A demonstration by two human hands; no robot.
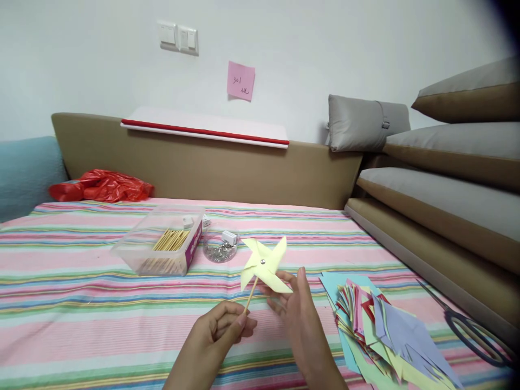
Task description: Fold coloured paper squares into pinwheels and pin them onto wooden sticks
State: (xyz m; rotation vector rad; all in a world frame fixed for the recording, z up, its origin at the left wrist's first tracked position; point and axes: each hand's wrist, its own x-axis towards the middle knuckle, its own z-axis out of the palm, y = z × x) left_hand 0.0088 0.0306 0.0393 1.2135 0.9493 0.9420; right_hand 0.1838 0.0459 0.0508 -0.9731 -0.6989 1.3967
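A pale yellow paper pinwheel [260,271] with a silver pin at its centre is held upright, slightly tilted, in the middle of the view. My left hand [221,327] pinches its thin wooden stick [251,295] low down, between thumb and fingers. Just behind the lower right blades, my right hand [294,314] has its fingers apart and its thumb raised. Some of its fingertips are hidden by the paper, so I cannot tell whether they touch it. Beyond the pinwheel stands a round clear dish [219,252] of small metal pins with a small white block in it.
A clear plastic box [125,249] holds wooden sticks at the left. Coloured paper pieces [406,330] lie in a pile at the right, beside dark-handled scissors [467,327]. A red plastic bag [105,186] rests at the back left. Grey-brown cushions [439,189] are stacked along the right edge.
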